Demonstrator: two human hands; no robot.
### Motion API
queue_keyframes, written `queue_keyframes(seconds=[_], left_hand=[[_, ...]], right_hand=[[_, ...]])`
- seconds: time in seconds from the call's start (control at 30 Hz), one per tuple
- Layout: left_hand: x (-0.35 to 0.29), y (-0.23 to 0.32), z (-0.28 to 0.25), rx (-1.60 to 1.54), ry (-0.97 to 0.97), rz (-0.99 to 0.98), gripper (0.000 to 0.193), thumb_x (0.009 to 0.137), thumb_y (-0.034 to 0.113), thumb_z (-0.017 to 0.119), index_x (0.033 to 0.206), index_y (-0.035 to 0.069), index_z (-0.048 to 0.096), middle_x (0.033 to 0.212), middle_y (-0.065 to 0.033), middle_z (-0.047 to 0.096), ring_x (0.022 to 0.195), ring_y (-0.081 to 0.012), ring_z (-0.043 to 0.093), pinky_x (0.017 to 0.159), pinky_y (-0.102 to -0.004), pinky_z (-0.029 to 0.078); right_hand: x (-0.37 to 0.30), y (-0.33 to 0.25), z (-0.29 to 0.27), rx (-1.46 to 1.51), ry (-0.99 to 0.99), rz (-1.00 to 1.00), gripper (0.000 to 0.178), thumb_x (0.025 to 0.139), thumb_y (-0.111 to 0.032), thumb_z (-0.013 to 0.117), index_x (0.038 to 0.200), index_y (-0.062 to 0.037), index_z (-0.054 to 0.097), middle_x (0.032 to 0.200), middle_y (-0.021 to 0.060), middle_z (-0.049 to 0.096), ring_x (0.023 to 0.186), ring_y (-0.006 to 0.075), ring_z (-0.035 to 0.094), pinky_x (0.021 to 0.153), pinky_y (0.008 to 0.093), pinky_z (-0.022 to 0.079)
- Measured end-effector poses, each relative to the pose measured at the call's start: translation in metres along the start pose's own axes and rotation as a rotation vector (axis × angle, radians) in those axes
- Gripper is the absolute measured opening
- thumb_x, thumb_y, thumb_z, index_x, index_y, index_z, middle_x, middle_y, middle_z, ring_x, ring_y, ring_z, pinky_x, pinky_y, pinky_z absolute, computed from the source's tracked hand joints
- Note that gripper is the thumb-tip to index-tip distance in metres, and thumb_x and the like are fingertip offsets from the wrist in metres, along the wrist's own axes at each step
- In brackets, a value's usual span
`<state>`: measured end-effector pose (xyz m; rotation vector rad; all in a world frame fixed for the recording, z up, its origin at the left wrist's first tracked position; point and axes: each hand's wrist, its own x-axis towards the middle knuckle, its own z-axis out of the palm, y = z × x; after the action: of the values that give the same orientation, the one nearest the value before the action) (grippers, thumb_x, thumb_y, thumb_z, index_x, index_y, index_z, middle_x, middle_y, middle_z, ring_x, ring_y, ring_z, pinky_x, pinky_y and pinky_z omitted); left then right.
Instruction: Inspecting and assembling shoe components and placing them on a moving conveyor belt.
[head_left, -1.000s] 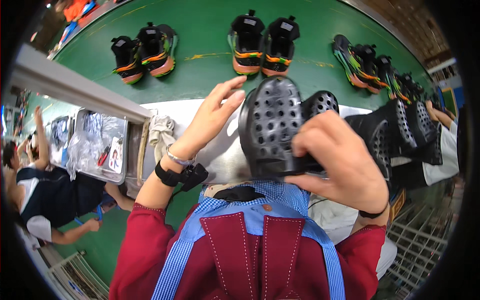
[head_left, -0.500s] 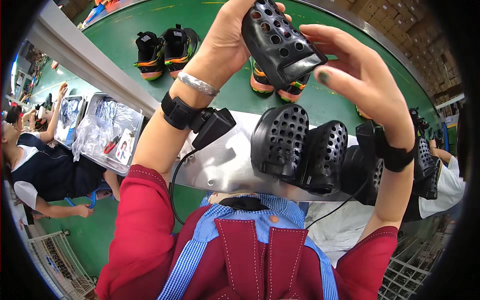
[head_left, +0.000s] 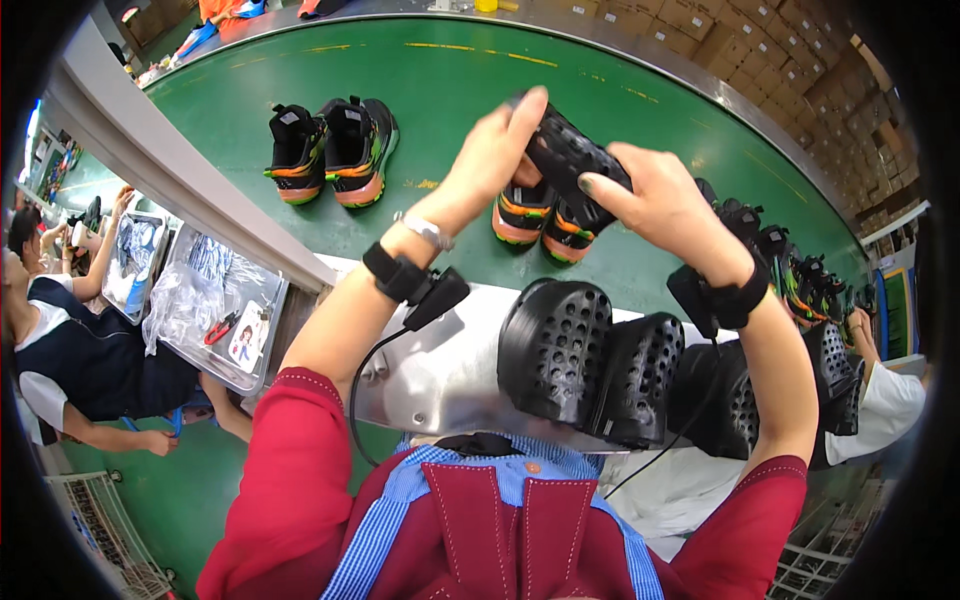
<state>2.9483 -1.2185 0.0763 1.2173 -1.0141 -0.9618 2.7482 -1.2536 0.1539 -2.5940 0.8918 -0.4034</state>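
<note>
One black perforated shell (head_left: 572, 147) overlaps the black-and-orange shoe pair (head_left: 568, 246) in view; contact with the pair cannot be determined. Its long axis slants across the pair from far left to near right. Left hand (head_left: 500, 150): fingers clamped on the shell's far-left end. Right hand (head_left: 665, 200): fingers and thumb clamped on its near-right end.

The held insert (head_left: 578, 160) is black, tabletop (head_left: 440, 95) green, shirt (head_left: 565, 530) maroon, straps (head_left: 376, 535) blue-and-white patterned.
</note>
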Motion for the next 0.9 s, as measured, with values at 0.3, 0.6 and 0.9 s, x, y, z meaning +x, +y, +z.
queue_keyframes(seconds=[0.3,0.6,0.9], left_hand=[[-0.014,-0.108,-0.004,1.042,-0.299,0.304,0.026,0.08,0.029,0.066,0.091,0.005,0.064,0.091,-0.0145,0.064,0.088,-0.0351,0.062,0.076,-0.0436,0.051],[-0.038,-0.102,0.033,0.942,-0.288,0.164,0.031,0.078,0.033,0.067,0.083,0.002,0.068,0.078,-0.0166,0.067,0.076,-0.0326,0.066,0.069,-0.0422,0.054],[-0.035,-0.09,0.026,0.994,-0.444,-0.071,0.033,0.079,0.036,0.068,0.089,0.004,0.07,0.085,-0.0147,0.069,0.083,-0.0337,0.067,0.072,-0.0421,0.054]], right_hand=[[0.02,0.052,0.023,-0.145,-0.255,0.143,0.039,0.074,-0.034,0.061,0.074,0.005,0.062,0.065,0.0204,0.06,0.064,0.0352,0.061,0.063,0.0404,0.048],[0.058,0.042,0.047,-0.349,-0.514,0.192,0.041,0.068,-0.036,0.063,0.075,0.0039,0.066,0.069,0.0194,0.064,0.068,0.034,0.064,0.064,0.0395,0.051],[0.051,0.046,0.039,-0.205,-0.595,0.229,0.042,0.073,-0.036,0.062,0.078,0.0056,0.066,0.067,0.0168,0.063,0.064,0.0276,0.062,0.062,0.0369,0.049]])
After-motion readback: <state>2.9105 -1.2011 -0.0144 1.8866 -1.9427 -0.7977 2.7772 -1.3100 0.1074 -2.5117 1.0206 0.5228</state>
